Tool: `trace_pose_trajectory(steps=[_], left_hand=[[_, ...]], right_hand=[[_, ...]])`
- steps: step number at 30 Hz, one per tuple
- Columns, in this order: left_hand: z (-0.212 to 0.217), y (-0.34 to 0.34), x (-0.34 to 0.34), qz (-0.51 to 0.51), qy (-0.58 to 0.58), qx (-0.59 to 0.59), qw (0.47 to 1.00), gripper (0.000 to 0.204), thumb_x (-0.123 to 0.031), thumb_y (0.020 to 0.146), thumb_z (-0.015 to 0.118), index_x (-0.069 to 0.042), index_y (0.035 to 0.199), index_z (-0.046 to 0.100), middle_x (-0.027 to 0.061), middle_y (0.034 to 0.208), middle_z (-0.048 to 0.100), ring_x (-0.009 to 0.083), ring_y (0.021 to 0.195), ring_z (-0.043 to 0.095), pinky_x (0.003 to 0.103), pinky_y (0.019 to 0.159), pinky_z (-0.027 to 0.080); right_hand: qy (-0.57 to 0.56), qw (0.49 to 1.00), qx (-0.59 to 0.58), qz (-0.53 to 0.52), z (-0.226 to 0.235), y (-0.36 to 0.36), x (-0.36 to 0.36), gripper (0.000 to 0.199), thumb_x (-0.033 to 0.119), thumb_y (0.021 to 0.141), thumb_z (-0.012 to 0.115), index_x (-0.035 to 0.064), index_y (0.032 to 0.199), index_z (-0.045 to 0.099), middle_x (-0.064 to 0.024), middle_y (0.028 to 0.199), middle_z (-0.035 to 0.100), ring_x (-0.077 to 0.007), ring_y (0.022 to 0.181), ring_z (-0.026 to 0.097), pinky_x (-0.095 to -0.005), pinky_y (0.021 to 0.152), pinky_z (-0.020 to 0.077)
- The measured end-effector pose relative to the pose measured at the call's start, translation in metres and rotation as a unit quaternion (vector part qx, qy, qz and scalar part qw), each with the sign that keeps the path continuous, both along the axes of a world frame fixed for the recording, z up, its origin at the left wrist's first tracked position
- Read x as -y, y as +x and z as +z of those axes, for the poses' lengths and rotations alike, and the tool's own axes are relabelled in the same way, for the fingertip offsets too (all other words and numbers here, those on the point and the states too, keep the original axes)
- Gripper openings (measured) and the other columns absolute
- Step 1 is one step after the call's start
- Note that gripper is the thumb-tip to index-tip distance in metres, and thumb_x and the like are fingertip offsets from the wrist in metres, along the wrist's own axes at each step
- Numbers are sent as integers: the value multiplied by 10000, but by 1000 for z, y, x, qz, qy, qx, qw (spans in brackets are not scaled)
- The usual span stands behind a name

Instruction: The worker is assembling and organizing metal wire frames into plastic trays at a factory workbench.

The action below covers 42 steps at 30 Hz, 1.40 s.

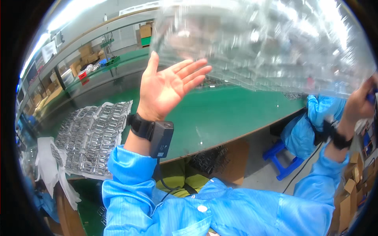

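Note:
A large clear plastic sheet-like stack of molded trays (260, 43) is held up over the upper right, blurred, with layered edges along its lower side. My right hand (362, 100) grips its right edge at the far right; the fingers are partly smeared. Beside the lower left edge of the trays, my left hand (167, 86) is raised with its palm showing and fingers stretched out, holding nothing. To the left of that arm, rows of bent metal pieces (94, 137) lie on white sheeting on the table.
The green table (204, 114) curves across the middle. A seated co-worker's blue sleeve (295, 133) and a blue stool (281, 157) are at the right. Below the table edge is a cardboard box (234, 161) with dark metal parts. More cartons (348, 196) stand at lower right.

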State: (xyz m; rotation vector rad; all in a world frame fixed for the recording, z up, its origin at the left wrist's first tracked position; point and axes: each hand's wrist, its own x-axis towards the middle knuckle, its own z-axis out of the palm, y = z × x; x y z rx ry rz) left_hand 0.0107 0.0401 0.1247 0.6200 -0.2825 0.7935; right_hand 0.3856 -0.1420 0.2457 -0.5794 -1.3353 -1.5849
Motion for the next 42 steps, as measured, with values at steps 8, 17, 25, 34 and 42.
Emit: trace_pose_trajectory(steps=[8, 17, 25, 34, 42], left_hand=[[-20, 36, 7, 88, 22, -47, 995, 973, -609, 819, 529, 28, 1413, 94, 274, 1396, 305, 416, 1272, 356, 503, 1006, 391], [-15, 78, 4, 62, 92, -60, 992, 1123, -695, 744, 543, -2, 1436, -6, 241, 1428, 250, 378, 1259, 377, 473, 1000, 387], [-14, 44, -27, 49, 73, -69, 994, 1174, -712, 703, 582, 21, 1407, -6, 355, 1362, 233, 486, 1301, 240, 588, 1042, 278], [7, 25, -23, 159, 136, -306, 929, 618, -65, 769, 538, 64, 1314, 277, 356, 1257, 397, 491, 1108, 490, 500, 917, 482], [4, -67, 31, 354, 120, -265, 889, 604, -52, 782, 475, 133, 1314, 258, 321, 1316, 371, 463, 1197, 424, 461, 1020, 391]], right_hand=[[-5, 990, -138, 14, -125, 39, 4, 134, -25, 880, 568, -42, 1002, 515, -141, 927, 622, -194, 840, 599, -298, 775, 482], [65, 987, -143, -34, -107, 29, 32, 135, 15, 878, 596, -48, 973, 523, -134, 922, 621, -179, 802, 588, -277, 734, 476], [-366, 929, -32, -48, -179, -62, 62, 153, 43, 652, 616, 68, 790, 555, -68, 812, 555, -223, 723, 520, -367, 661, 387], [-365, 929, -33, 57, -277, -84, 47, 342, 79, 716, 654, 198, 1037, 650, 27, 970, 558, -121, 795, 500, -281, 727, 388], [-383, 923, -14, 27, -249, -81, 45, 307, 176, 749, 641, 191, 1054, 666, -30, 1046, 591, -178, 859, 532, -302, 723, 416]])
